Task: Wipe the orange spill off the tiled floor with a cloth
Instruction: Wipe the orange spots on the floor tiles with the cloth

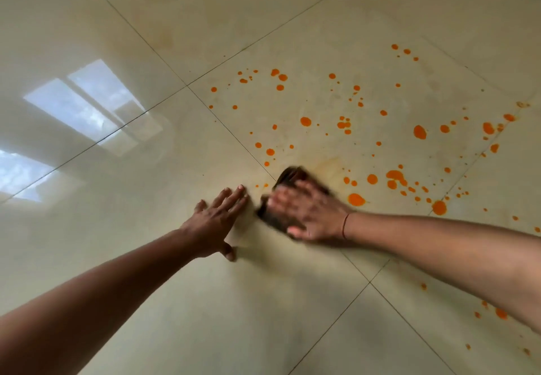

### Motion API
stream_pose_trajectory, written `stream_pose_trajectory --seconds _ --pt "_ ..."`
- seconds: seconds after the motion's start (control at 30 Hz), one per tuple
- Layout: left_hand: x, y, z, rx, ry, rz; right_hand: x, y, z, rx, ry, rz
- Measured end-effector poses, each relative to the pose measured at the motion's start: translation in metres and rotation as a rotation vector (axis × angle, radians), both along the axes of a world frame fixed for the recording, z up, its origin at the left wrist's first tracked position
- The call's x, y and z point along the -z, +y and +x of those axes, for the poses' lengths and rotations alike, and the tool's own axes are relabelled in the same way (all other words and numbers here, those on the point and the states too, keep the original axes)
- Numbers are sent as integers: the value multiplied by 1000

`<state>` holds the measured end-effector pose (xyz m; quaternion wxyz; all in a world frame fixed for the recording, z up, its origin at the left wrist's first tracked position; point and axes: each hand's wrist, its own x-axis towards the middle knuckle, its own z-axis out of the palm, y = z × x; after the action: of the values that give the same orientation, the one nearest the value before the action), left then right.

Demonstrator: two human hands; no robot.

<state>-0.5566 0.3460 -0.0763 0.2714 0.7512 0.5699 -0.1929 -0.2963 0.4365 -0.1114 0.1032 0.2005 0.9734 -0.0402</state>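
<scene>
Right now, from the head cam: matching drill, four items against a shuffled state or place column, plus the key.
Items
1. left hand
2. right hand
3. cloth
4. orange spill

States
a. scattered as drops over the floor
b. flat on the floor, fingers straight
c. dark, pinned under a hand
d. motion-blurred, pressing on the cloth

Pairs: 1-b, 2-d, 3-c, 4-a

A home interior: glossy tiled floor (pixel 117 228), window reflection (pixel 87 105).
</scene>
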Motion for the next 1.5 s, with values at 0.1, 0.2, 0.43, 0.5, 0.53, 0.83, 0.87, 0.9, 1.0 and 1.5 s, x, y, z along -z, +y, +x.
stream_pose_trajectory --seconds 0.1,0.2,0.43,0.5,0.53,0.83,0.87,0.9,1.0,1.5 --pt "-3 1 1 -24 -18 -6 -6 41 0 368 -7 -53" --pt "-7 -1 4 -112 25 43 -5 41 16 -156 7 -20" --pt "-11 -8 -1 -493 70 -11 -2 39 -48 439 189 -71" --pt "-11 -8 0 -515 54 -38 -1 12 -60 329 180 -120" --pt "-11 -8 1 -517 49 -32 6 -8 -55 176 169 -138" --pt "-7 -5 1 -506 62 -66 1 45 -85 514 234 -105" --pt "-7 -5 1 -507 61 -65 4 16 -80 334 236 -131" --pt "-7 -4 -1 -505 60 -70 5 -16 -66 152 219 -165" --pt "-15 6 -14 -439 58 -133 5 -6 -48 -4 145 -140" --pt "-30 122 -112 -128 173 123 -1 102 -119 302 14 -51"
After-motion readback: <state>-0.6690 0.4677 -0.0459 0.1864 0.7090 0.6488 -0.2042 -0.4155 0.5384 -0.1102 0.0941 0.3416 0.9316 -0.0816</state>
